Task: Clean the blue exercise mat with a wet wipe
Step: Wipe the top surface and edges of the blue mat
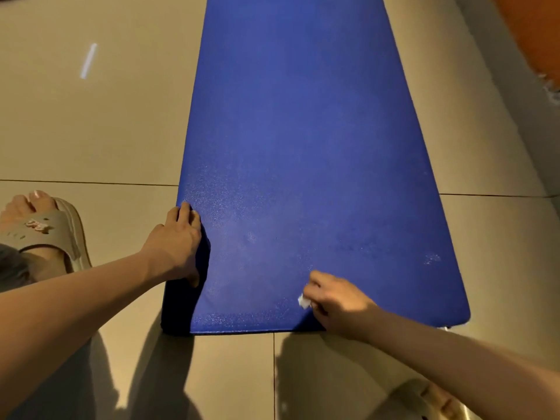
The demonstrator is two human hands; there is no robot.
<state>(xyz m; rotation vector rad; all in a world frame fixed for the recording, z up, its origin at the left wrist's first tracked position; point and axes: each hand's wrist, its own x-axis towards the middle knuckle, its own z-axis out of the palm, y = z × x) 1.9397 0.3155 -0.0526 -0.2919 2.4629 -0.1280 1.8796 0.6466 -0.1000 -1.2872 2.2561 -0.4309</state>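
The blue exercise mat (303,147) lies flat on the tiled floor and runs away from me. My left hand (178,241) grips the mat's near left edge, fingers curled over it and lifting it slightly. My right hand (336,301) pinches a small crumpled white wet wipe (304,301) against the mat near its front edge. Most of the wipe is hidden under the fingers. Faint pale smudges show on the mat to the right of my right hand.
Beige floor tiles (91,131) surround the mat. My left foot in a tan slipper (45,234) stands to the mat's left, and another slipper (424,398) shows at the bottom right. An orange object (533,34) sits at the top right corner.
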